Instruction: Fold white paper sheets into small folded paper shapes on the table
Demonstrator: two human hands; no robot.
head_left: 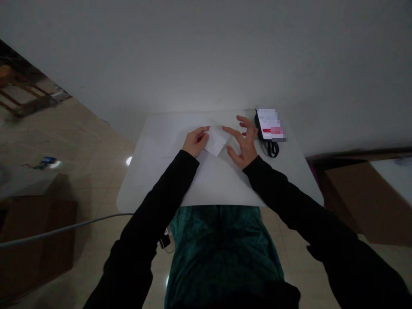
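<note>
A small folded piece of white paper (216, 140) is between my hands above the white table (154, 189). My left hand (196, 141) pinches its left edge between thumb and fingers. On the other side, my right hand (243, 143) has its fingers spread apart, with the index fingertip close to the paper's upper right edge. Whether that fingertip touches the paper I cannot tell. Larger white sheets (161, 141) seem to lie flat on the left part of the table.
A phone (270, 124) with a lit screen rests on a dark object at the table's back right, beside a coiled black cable (273, 149). Behind the table rises a pale wall (206, 56). Cardboard boxes (41, 240) stand on the floor at left and right. A grey cable (71, 227) crosses at left.
</note>
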